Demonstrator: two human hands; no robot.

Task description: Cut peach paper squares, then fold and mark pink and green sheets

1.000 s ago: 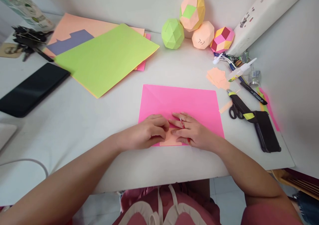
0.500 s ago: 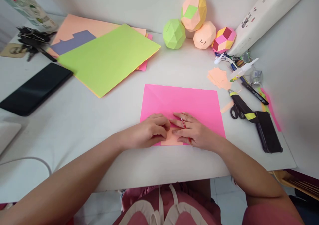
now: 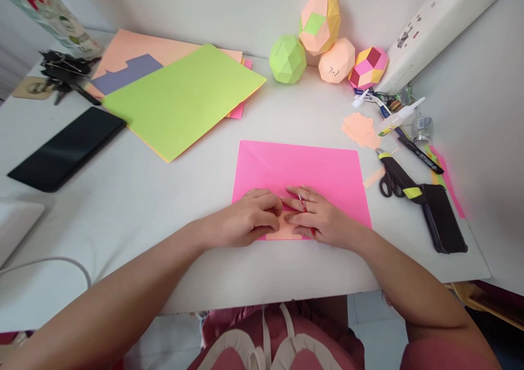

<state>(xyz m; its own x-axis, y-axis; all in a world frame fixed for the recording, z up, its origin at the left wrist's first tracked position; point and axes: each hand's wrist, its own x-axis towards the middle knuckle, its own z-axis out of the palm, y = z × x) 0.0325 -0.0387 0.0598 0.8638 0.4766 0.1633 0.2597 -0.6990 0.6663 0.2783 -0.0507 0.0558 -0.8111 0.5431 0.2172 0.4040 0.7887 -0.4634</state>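
Observation:
A pink sheet of paper (image 3: 311,168) lies on the white table (image 3: 164,206) in front of me. On its near edge sits a small peach paper piece (image 3: 283,230). My left hand (image 3: 245,217) rests on the piece's left side with curled fingers pressing it down. My right hand (image 3: 315,214), with a red ring on one finger, presses the piece's right side, fingers lying close together. The two hands touch at the fingertips over the piece.
A stack of green, peach and purple sheets (image 3: 180,94) lies at the back left, with a black phone (image 3: 67,149) and keys (image 3: 65,70) beyond. Several paper polyhedra (image 3: 323,42) stand at the back. Scissors (image 3: 395,176), a black case (image 3: 444,217), pens and peach scraps (image 3: 360,130) lie to the right.
Both hands stay on the small peach piece with hardly any movement. The view has shifted slightly.

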